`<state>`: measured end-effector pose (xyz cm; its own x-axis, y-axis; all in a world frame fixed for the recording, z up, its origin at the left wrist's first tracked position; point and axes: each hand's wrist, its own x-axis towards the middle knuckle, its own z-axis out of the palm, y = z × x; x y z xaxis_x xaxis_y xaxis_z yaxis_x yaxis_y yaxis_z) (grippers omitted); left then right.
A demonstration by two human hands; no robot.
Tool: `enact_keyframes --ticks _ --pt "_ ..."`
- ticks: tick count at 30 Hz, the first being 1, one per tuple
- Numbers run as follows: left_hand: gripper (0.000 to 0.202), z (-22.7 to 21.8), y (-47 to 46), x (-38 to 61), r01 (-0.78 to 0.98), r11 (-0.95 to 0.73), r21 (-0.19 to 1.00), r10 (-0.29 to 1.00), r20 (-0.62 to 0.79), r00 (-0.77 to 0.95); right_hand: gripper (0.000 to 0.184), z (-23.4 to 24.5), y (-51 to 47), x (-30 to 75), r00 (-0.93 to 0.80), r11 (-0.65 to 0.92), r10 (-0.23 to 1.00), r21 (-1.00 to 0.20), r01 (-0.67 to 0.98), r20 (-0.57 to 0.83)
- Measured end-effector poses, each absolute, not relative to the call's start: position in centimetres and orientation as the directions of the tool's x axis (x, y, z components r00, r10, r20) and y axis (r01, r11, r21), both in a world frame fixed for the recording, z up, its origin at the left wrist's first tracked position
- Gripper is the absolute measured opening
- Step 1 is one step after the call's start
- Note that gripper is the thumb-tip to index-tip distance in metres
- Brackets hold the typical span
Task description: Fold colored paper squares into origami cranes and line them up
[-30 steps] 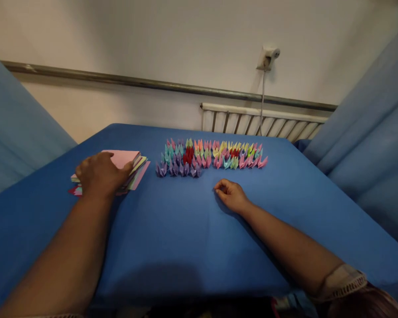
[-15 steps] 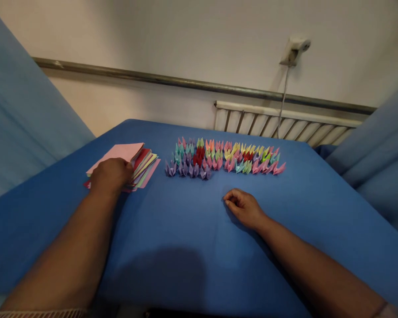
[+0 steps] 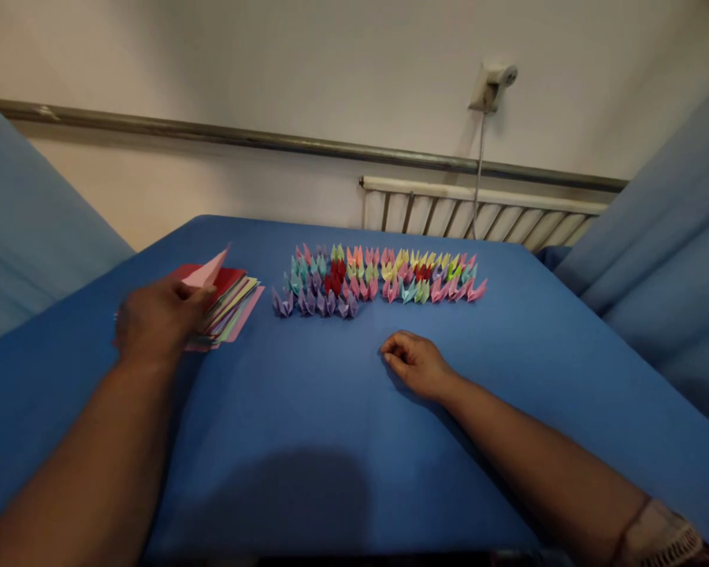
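My left hand [image 3: 159, 319] is closed on a pink sheet of paper [image 3: 208, 273], which is lifted and bent up at one corner. Beneath that hand lies a stack of coloured paper [image 3: 236, 311], with a red sheet on top and yellow, green, purple and pink edges fanned out to the right. My right hand [image 3: 417, 364] rests on the blue surface with fingers curled in, and I see nothing held in it. Beyond it stand several rows of small folded paper cranes [image 3: 363, 279] in purple, teal, red, pink, green and yellow.
A blue cloth covers the table [image 3: 307, 386]. Behind it are a radiator [image 3: 478, 209], a metal pipe [image 3: 272, 142] along the wall and a socket [image 3: 491, 88] with a plugged-in cord. Blue curtains [image 3: 679, 236] hang at both sides.
My left hand has drawn the pink sheet up off the stack and to the left, uncovering the red one. The view has turned slightly right; my right hand keeps its curled pose.
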<state>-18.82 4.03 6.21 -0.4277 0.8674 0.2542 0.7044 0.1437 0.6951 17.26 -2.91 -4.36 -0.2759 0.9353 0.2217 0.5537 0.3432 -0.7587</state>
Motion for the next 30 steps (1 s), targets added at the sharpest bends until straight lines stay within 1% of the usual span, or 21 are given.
enact_keyframes --ticks 1,2,3,4,5,7,8,9,10,11,12,14,16,17,19,20,22,25,27,28,30 --pt "0.023 6.3 3.9 -18.5 0.744 0.257 0.617 0.811 0.282 -0.513 0.01 -4.4 -2.9 17.2 -0.276 0.344 0.935 -0.758 0.555 0.223" --pt "0.023 6.4 3.7 -18.0 0.773 0.275 0.572 0.775 0.343 -0.53 0.01 -4.4 -2.9 17.2 -0.277 0.347 0.934 -0.756 0.555 0.225" --pt "0.021 6.6 3.5 -17.5 0.798 0.216 0.562 0.745 0.434 -0.507 0.01 -4.3 -2.9 17.2 -0.279 0.35 0.933 -0.754 0.556 0.227" --pt "0.018 6.8 3.4 -16.9 0.798 0.152 0.583 0.722 0.486 -0.493 0.01 -4.3 -2.9 17.2 -0.281 0.354 0.932 -0.752 0.556 0.231" --pt "0.016 6.9 3.2 -16.2 0.773 0.073 0.631 0.694 0.525 -0.494 0.01 -4.2 -2.9 17.2 -0.282 0.357 0.931 -0.749 0.558 0.233" --pt "0.014 7.1 2.6 -14.8 0.646 -0.113 0.755 0.643 0.551 -0.532 0.01 -4.2 -2.9 17.2 -0.282 0.357 0.931 -0.748 0.56 0.233" --pt "0.016 7.1 2.3 -14.1 0.551 -0.208 0.808 0.661 0.532 -0.53 0.01 -4.2 -2.9 17.1 -0.278 0.351 0.933 -0.753 0.557 0.23" --pt "0.018 7.0 1.9 -13.3 0.425 -0.288 0.859 0.71 0.489 -0.507 0.01 -4.3 -2.9 17.1 -0.271 0.343 0.936 -0.762 0.55 0.226" --pt "0.021 6.9 1.4 -12.5 0.261 -0.343 0.902 0.759 0.43 -0.49 0.009 -4.4 -2.9 17.1 -0.263 0.332 0.939 -0.775 0.538 0.221" --pt "0.023 6.7 0.9 -11.6 0.104 -0.337 0.936 0.839 0.349 -0.417 0.008 -4.5 -2.8 17.0 -0.251 0.319 0.944 -0.793 0.52 0.214" --pt "0.026 6.4 0.4 -10.8 -0.014 -0.293 0.956 0.906 0.272 -0.325 0.007 -4.6 -2.7 17.0 -0.237 0.3 0.95 -0.815 0.496 0.206" --pt "0.028 5.6 -0.6 -9.2 -0.126 -0.182 0.975 0.977 0.165 -0.132 0.006 -4.8 -2.5 16.9 -0.204 0.251 0.962 -0.876 0.411 0.18" --pt "0.03 4.7 -1.4 -7.7 -0.119 -0.077 0.99 0.997 0.079 0.008 0.013 -4.6 -2.3 16.9 -0.155 0.173 0.978 -0.952 0.252 0.136" --pt "0.03 4.2 -1.7 -7.1 -0.089 -0.043 0.995 0.997 0.048 0.061 0.019 -4.4 -2.2 17.0 -0.127 0.126 0.986 -0.98 0.153 0.107" --pt "0.03 3.2 -2.1 -6.0 -0.042 0.021 0.999 0.987 -0.014 0.163 0.036 -3.8 -2.1 17.4 -0.092 0.017 0.996 -1.0 -0.022 0.019" --pt "0.031 2.7 -2.2 -5.6 -0.041 0.054 0.998 0.977 -0.044 0.207 0.046 -3.5 -2.1 17.6 -0.088 -0.006 0.996 -0.999 -0.053 -0.002" --pt "0.037 1.9 -2.2 -4.9 -0.05 0.115 0.992 0.956 -0.097 0.278 0.061 -3.1 -2.2 17.9 -0.119 -0.079 0.991 -0.987 -0.141 -0.062" --pt "0.04 1.2 -2.3 -4.4 -0.015 0.136 0.991 0.944 -0.125 0.306 0.073 -2.9 -2.2 18.2 -0.166 -0.132 0.982 -0.964 -0.229 -0.094" --pt "0.04 1.0 -2.4 -4.4 0.023 0.117 0.993 0.944 -0.118 0.307 0.074 -2.9 -2.3 18.1 -0.197 -0.104 0.979 -0.965 -0.239 -0.057" --pt "0.04 0.9 -2.5 -4.4 0.04 0.104 0.994 0.945 -0.111 0.308 0.069 -2.9 -2.4 18.1 -0.221 -0.085 0.975 -0.968 -0.235 -0.033" --pt "0.04 0.8 -2.6 -4.4 0.07 0.078 0.995 0.948 -0.095 0.302 0.051 -2.8 -2.6 17.9 -0.29 -0.071 0.957 -0.973 -0.22 -0.004"
